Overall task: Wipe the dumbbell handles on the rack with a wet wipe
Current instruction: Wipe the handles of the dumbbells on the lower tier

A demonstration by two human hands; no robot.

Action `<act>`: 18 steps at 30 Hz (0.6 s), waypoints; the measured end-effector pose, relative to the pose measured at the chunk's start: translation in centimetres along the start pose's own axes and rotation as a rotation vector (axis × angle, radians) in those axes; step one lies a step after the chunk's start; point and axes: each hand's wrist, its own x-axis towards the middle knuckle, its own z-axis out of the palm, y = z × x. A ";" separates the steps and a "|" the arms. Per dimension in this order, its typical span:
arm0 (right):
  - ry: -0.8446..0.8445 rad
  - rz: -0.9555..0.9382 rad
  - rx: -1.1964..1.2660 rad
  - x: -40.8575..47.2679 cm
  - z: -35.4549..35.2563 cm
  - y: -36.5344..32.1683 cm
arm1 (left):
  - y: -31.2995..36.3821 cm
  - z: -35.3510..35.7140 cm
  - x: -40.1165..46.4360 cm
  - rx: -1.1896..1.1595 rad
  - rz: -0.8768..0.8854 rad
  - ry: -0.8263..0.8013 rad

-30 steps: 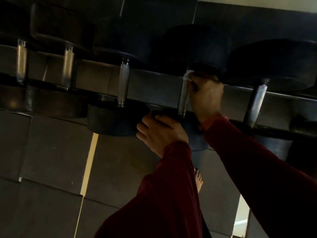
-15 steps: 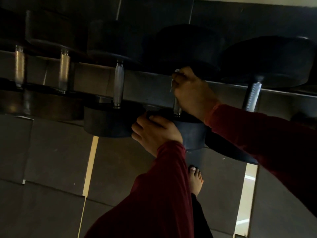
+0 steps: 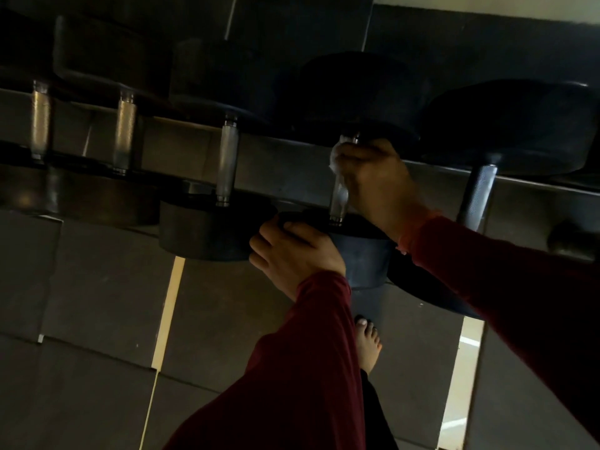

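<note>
A row of black dumbbells lies across the metal rack, their silver handles pointing toward me. My right hand is wrapped round the upper part of one handle, with a white wet wipe showing at its fingers. My left hand grips the near black head of that same dumbbell from the left side. Other handles stand to the left and to the right. Both arms wear dark red sleeves.
The dark tiled floor spreads below the rack, with bright strips between tiles. My bare foot stands under the dumbbell. Further dumbbell heads fill the rack's far side, and a neighbouring head sits just left of my left hand.
My right hand has slid along the handle with the wipe, first up toward the far head, now slightly lower again. My left hand has stayed on the near head.
</note>
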 end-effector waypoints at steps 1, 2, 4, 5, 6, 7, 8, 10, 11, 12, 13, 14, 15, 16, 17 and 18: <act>0.107 0.168 0.278 -0.6 -0.7 -0.2 | 0.0 -0.1 0.0 -0.003 -0.002 -0.001; 0.193 0.344 0.516 -1.0 -1.3 -0.4 | 0.0 -0.1 0.0 -0.007 -0.002 0.001; 0.239 0.670 0.721 -0.8 -2.0 -0.9 | 0.1 -0.1 0.0 -0.009 -0.005 0.007; 0.216 0.831 0.784 -0.5 -1.9 -1.0 | 0.1 -0.1 0.1 -0.009 -0.007 0.010; 0.202 0.962 0.857 -0.1 -1.6 -0.8 | 0.1 -0.1 0.1 -0.011 -0.006 0.012; 0.172 1.067 0.924 0.3 -1.3 -0.6 | 0.2 -0.1 0.0 -0.011 -0.004 0.012; 0.139 1.129 0.973 0.4 -0.9 -0.2 | 0.3 -0.1 0.0 -0.010 0.000 0.011; 0.016 1.182 0.982 -0.1 -0.4 0.4 | 0.2 -0.1 0.0 -0.007 0.005 0.014; -0.069 1.198 1.007 -0.8 -0.5 0.4 | 0.2 -0.1 0.0 -0.006 0.007 0.016; -0.162 1.195 1.064 -1.5 -0.9 0.2 | 0.2 0.0 0.0 -0.004 0.008 0.016; -0.260 1.184 1.097 -2.3 -1.4 -0.1 | 0.1 0.0 0.0 0.000 0.012 0.021; -0.334 1.158 1.093 -2.8 -1.7 -0.4 | 0.1 0.1 0.0 0.004 0.017 0.027; -0.374 1.147 1.073 -3.0 -2.0 -0.5 | 0.1 0.1 0.0 0.006 0.020 0.030; -0.380 1.160 1.079 -2.8 -1.9 -0.5 | 0.1 0.1 0.1 0.008 0.020 0.027; -0.350 1.190 1.124 -2.2 -2.0 -0.5 | 0.1 0.0 0.1 0.010 0.016 0.019; -0.283 1.233 1.202 -1.4 -1.9 -0.5 | 0.0 -0.1 0.1 0.011 0.010 0.008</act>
